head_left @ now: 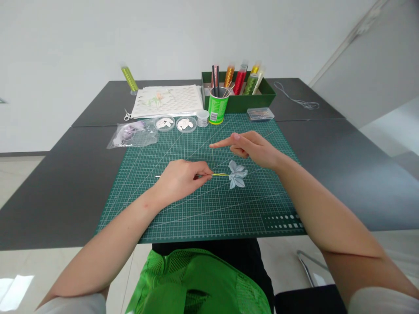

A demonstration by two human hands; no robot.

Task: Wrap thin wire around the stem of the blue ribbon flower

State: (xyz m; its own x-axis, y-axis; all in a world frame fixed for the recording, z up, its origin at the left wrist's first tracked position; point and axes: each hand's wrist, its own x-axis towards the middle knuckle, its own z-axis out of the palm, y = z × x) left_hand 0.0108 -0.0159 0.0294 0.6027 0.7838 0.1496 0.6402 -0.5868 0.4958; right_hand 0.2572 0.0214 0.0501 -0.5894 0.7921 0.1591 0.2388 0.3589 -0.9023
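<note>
Over the cutting mat (183,218), my left hand (181,179) pinches the yellow-green stem of a pale blue-grey artificial flower (238,174) between thumb and fingertips. Its petals point right, and a thin bare end of the stem sticks out left behind the hand. Slightly above and to the right is my right hand (252,146), apart from the flower. Its index finger stretches left, the thumb lies against that finger and the others curl in. Whatever this hand may hold is too fine to make out.
Behind the mat's far edge stand a green can (218,109) with sticks and a dark green box (235,104) of thread spools. Two dishes of white pieces (164,123), a small round container (202,118), a plastic bag (134,134), a flat case (260,114) and scissors (127,115) lie around.
</note>
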